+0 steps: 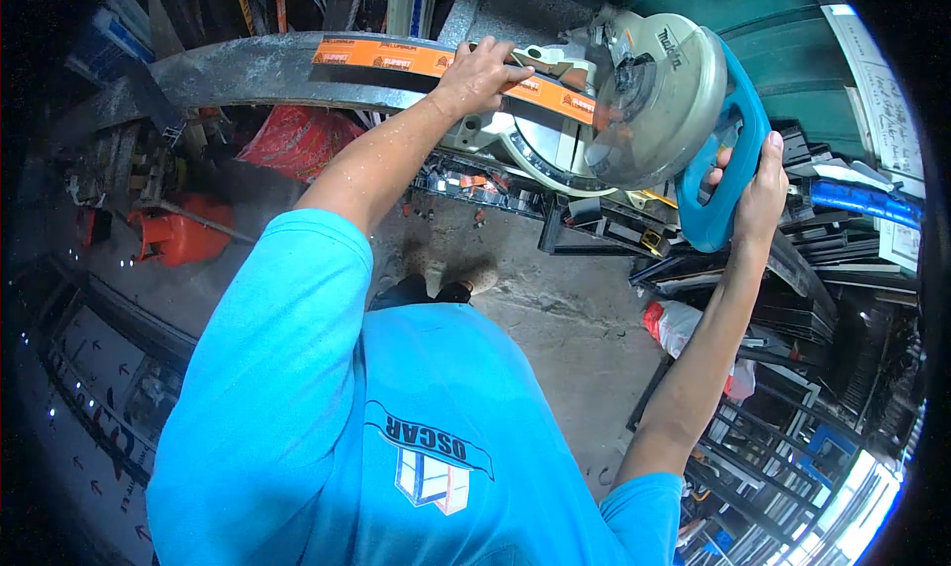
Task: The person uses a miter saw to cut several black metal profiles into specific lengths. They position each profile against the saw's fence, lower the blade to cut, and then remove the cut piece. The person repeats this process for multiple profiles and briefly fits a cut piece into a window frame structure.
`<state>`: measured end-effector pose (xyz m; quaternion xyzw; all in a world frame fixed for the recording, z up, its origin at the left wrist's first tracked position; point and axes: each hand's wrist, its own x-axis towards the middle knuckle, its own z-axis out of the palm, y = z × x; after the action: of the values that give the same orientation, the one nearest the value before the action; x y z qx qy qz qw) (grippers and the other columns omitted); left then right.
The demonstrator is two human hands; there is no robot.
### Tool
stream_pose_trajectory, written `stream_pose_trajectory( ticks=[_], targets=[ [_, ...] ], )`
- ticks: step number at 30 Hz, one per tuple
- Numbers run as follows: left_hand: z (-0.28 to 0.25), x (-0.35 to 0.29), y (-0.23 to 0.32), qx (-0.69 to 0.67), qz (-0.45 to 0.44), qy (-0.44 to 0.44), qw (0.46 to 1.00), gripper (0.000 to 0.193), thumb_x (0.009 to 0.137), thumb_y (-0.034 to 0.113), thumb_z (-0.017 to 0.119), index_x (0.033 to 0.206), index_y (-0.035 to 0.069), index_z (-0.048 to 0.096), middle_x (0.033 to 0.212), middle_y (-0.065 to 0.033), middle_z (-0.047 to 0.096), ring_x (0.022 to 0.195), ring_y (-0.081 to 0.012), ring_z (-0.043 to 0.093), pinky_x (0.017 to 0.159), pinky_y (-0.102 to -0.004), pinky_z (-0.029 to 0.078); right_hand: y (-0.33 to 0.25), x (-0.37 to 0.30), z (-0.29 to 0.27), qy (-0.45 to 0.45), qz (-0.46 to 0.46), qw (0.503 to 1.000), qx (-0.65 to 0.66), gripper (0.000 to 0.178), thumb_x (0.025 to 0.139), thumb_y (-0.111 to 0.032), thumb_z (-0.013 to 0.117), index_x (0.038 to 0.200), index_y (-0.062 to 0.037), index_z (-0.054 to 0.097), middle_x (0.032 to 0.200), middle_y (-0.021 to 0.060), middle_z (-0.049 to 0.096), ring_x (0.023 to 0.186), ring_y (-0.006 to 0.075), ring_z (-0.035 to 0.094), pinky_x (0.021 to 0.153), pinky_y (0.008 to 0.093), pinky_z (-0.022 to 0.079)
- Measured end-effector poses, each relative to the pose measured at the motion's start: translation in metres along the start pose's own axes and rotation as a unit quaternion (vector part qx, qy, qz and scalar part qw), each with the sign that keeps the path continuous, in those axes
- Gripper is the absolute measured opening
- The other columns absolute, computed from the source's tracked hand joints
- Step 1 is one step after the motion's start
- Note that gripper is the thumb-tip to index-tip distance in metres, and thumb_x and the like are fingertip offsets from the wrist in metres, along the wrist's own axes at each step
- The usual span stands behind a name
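Note:
A long metal profile covered in orange printed film [381, 55] runs in from the left and lies across the bed of a miter saw [659, 110]. My left hand [477, 79] is closed over the profile, just left of the blade area, with the fingers on its far side. At the right, my right hand [761, 192] grips the saw's teal loop handle [750, 96]. The round blade guard, partly clear, hangs low near the profile's right end. Whether the blade touches the profile is hidden behind the guard.
A grey metal support [223, 71] extends left of the saw. Beneath it sit a red sack [297, 142] and a red-orange tank-like object [188, 231]. Dark metal profiles [802, 308] are stacked at right, near a white and red bag [682, 326]. Scraps litter the ledge below the saw.

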<state>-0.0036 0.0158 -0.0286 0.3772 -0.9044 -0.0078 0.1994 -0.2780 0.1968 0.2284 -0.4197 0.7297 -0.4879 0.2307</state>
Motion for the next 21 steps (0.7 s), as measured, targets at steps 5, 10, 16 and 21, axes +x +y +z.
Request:
stream_pose_trajectory(
  ticks=[5,10,16,21],
  targets=[
    [-0.0013,-0.0003,-0.0003,0.009,-0.003,-0.004,1.000,0.057,0.082,0.019,0.081,0.134,0.038,0.068,0.139,-0.0065,0.054,0.131,-0.0269,0.047,0.103,-0.0525,0.040,0.0016,0.0010,-0.0008,0.003,-0.003,1.000,-0.006,0.062,0.110,-0.055,0.037,0.096,-0.0004,0.064,0.074,0.0107,0.066,0.056,0.0180,0.064,0.053,0.0329,0.052],
    [-0.0050,-0.0009,0.0029,-0.005,-0.002,-0.016,1.000,0.065,0.079,0.013,0.080,0.138,0.037,0.066,0.142,-0.0108,0.054,0.129,-0.0305,0.049,0.102,-0.0499,0.040,0.0058,0.0013,-0.0031,-0.001,-0.007,1.000,-0.004,0.062,0.110,-0.055,0.037,0.095,-0.0002,0.064,0.074,0.0106,0.066,0.056,0.0177,0.064,0.053,0.0323,0.052],
    [-0.0016,-0.0007,0.0006,-0.011,-0.003,-0.015,1.000,0.065,0.080,0.014,0.081,0.139,0.038,0.066,0.143,-0.0111,0.054,0.130,-0.0306,0.049,0.102,-0.0502,0.040,0.0091,0.0024,-0.0040,-0.006,-0.007,1.000,0.001,0.063,0.110,-0.055,0.037,0.093,-0.0003,0.063,0.074,0.0103,0.066,0.056,0.0177,0.064,0.052,0.0324,0.052],
    [-0.0041,-0.0001,0.0014,0.001,-0.003,-0.022,1.000,0.066,0.079,0.013,0.080,0.139,0.038,0.066,0.143,-0.0111,0.054,0.130,-0.0306,0.049,0.102,-0.0508,0.040,0.0061,-0.0001,-0.0021,-0.002,-0.006,1.000,-0.016,0.064,0.110,-0.056,0.036,0.093,-0.0004,0.063,0.073,0.0100,0.065,0.056,0.0179,0.064,0.052,0.0328,0.052]
  ],
)
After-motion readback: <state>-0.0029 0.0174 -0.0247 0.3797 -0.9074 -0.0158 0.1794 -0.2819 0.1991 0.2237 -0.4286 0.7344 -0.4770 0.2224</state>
